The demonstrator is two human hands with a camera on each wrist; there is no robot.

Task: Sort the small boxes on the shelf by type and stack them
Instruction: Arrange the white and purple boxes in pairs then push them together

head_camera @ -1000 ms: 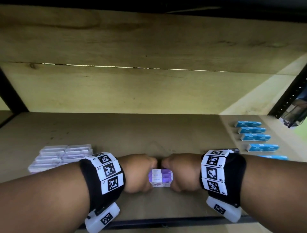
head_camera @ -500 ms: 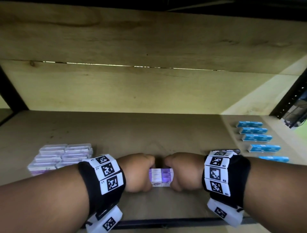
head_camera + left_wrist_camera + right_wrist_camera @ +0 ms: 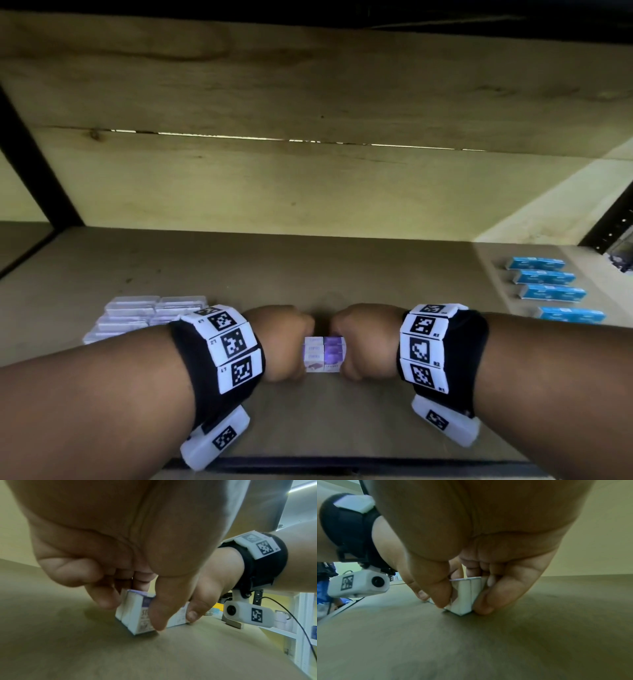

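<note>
A small bundle of purple-and-white boxes stands on edge on the wooden shelf near its front. My left hand grips the bundle's left end and my right hand grips its right end, fingers and thumbs curled round it. The left wrist view shows my left thumb and fingers pinching the boxes against the shelf. In the right wrist view my right thumb and fingers clasp the white end faces of the boxes.
Several pale purple boxes lie grouped at the left of the shelf. A column of blue boxes lies at the right. A black upright stands at the far right, another at the left; the shelf's dark front edge is close.
Both hands stay on the purple boxes in almost the same place; only the view has shifted slightly.
</note>
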